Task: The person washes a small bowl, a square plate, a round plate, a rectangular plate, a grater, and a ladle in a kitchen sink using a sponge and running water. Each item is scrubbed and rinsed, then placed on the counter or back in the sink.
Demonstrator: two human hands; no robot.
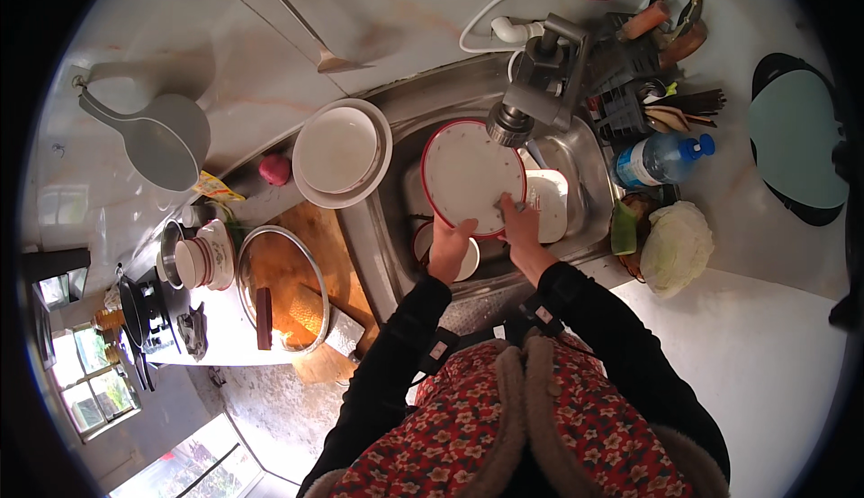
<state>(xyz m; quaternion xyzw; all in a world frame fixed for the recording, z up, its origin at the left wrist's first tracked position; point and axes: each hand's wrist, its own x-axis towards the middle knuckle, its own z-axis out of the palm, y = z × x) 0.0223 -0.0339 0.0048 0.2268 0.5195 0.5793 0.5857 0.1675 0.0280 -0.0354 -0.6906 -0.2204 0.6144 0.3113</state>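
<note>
A white plate with a red rim [474, 174] is held in both my hands over the steel sink, below the dark faucet [515, 120]. My left hand [450, 248] grips its lower left edge, thumb on top. At the lower right edge, my right hand [522, 231] is closed on the plate, with fingers over its face. Small dark specks dot the plate's surface. Under it in the sink lie a white rectangular dish [549, 206] and a white bowl [469, 260], both partly hidden.
Stacked white plates [337, 150] rest on the sink's left edge [382, 269]. Left of them is a wooden board [333, 228] with a round glass lid [283, 287]. A blue-capped bottle [655, 160], a cabbage [679, 246] and a knife rack [625, 53] stand on the right.
</note>
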